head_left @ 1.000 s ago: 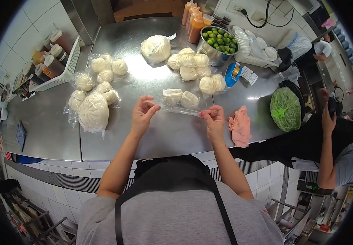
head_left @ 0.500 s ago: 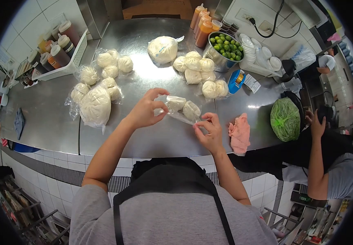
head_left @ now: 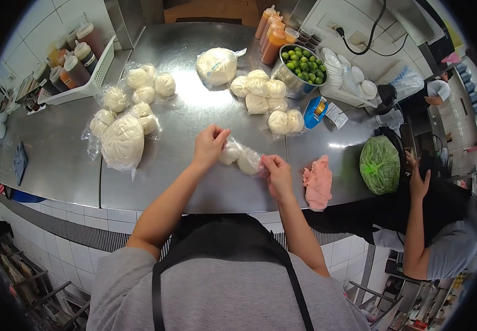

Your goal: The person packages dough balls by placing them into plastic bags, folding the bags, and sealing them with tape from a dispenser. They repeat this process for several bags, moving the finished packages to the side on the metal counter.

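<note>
A small clear plastic bag (head_left: 240, 156) with white dough-like pieces inside is stretched between my hands above the steel counter (head_left: 194, 193). My left hand (head_left: 211, 144) pinches its left end, fingers closed. At the right end my right hand (head_left: 275, 170) grips the plastic between thumb and fingers. Bagged dough balls (head_left: 285, 122) lie beyond my right hand, with more of them (head_left: 257, 91) behind. Over on the left sits a large bagged lump (head_left: 122, 142) beside several small bagged balls (head_left: 115, 100). A round white bag (head_left: 217, 66) rests farther back.
Pink cloth (head_left: 318, 183), green-filled bag (head_left: 379, 165) and blue tape dispenser (head_left: 315, 112) are on the right. A metal pot of limes (head_left: 303, 64) stands near sauce bottles (head_left: 274, 46). A basket of bottles (head_left: 92, 83) is back left. A co-worker's hand (head_left: 419, 179) is at far right.
My left hand has closed on the bag's left end, its fingers now together. My right hand has closed more tightly on the other end. The camera view has shifted slightly.
</note>
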`<state>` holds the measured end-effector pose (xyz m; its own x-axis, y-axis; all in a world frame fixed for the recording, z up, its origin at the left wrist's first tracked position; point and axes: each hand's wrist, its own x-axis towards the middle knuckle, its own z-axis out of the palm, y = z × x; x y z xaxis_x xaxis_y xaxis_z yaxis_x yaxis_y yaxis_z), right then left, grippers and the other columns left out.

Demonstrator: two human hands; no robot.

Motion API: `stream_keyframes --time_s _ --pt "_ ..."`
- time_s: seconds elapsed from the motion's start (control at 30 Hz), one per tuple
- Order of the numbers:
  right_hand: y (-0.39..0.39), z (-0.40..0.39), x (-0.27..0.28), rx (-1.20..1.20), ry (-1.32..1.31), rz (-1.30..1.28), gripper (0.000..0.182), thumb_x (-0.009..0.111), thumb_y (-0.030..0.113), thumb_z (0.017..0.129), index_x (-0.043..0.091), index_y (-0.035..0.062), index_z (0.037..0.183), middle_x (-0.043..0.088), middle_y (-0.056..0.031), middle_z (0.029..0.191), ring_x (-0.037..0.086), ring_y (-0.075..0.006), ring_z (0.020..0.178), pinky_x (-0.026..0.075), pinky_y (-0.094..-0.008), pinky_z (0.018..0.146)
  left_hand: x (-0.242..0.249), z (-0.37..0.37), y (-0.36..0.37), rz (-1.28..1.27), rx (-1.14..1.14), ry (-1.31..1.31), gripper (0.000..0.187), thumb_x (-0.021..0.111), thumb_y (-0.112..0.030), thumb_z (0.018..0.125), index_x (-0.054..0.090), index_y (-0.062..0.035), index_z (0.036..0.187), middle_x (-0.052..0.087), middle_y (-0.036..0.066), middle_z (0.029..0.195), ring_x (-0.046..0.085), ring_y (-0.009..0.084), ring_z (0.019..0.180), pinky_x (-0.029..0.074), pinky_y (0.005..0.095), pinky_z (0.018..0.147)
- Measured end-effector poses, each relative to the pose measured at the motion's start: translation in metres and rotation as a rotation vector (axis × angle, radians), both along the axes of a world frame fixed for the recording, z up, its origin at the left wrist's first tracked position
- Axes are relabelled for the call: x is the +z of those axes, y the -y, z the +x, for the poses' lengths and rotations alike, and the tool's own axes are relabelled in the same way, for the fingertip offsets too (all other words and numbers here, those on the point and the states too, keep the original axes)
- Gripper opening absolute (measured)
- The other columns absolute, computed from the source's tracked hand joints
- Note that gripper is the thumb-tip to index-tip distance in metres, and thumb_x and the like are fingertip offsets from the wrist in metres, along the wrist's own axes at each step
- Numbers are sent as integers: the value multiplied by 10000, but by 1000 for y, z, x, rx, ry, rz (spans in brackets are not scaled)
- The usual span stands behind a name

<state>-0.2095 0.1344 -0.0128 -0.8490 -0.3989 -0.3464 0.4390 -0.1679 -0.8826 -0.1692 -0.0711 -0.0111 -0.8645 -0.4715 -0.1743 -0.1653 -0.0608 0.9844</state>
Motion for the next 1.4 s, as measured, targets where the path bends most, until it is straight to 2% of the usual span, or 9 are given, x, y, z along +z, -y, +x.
stream_keyframes --time_s 0.3,0.53,0.63,0.7,0.8,0.9,1.1,1.2,1.4 --pt "-9 54 0 45 -96 87 117 633 119 837 621 4 855 596 -23 761 533 -70 651 481 -231 589 -13 65 -17 55 193 -147 182 631 -145 834 563 0 748 555 25 591 488 40 532 396 210 485" --pt "-6 35 14 168 -389 394 150 655 148 826 628 1 834 590 -22 712 531 -60 625 427 -190 502 -16 64 -19 -377 190 -76 175 596 -146 859 549 -2 771 549 24 602 499 69 552 406 235 506" --pt "-1 24 39 378 -397 569 121 655 139 813 614 26 798 606 -67 862 563 -113 725 441 -223 573 -16 66 -19 -440 206 -99 174 591 -150 860 544 -1 785 558 56 607 516 105 544 421 259 516" --pt "2 9 40 412 -1368 623 124 656 143 787 586 45 757 568 -113 1051 565 -197 876 451 -297 695 -17 65 -19 -456 224 -122 171 587 -151 861 541 -2 792 563 71 611 523 120 541 425 266 521" --pt "15 -2 58 540 -1493 629 139 660 146 764 567 45 741 520 -136 1145 525 -257 961 423 -345 783 -17 68 -21 -488 232 -143 162 585 -147 861 535 -7 796 563 81 613 528 142 534 426 272 517" --pt "18 -9 43 738 -1108 407 185 648 161 792 537 23 737 535 -142 1116 514 -279 979 421 -346 798 -14 70 -21 -487 283 -169 160 589 -146 858 531 -9 797 557 84 604 529 157 528 427 281 512" --pt "0 14 12 601 -776 446 204 657 159 786 529 15 721 550 -128 1063 557 -235 875 441 -306 729 -16 74 -13 -541 179 -62 171 597 -173 845 528 -27 788 585 115 657 571 242 555 439 320 510" --pt "1 19 17 611 -864 438 202 670 165 777 539 22 722 555 -114 1032 558 -239 865 442 -313 730 -10 72 -9 -601 141 -120 173 608 -160 838 544 -25 750 560 108 625 533 201 505 419 308 486" --pt "19 18 38 518 -1083 465 179 681 165 766 580 21 737 521 -128 1064 539 -247 908 441 -322 756 7 51 9 -823 -61 -187 188 615 -205 821 559 -41 750 579 108 706 571 271 599 444 357 551"
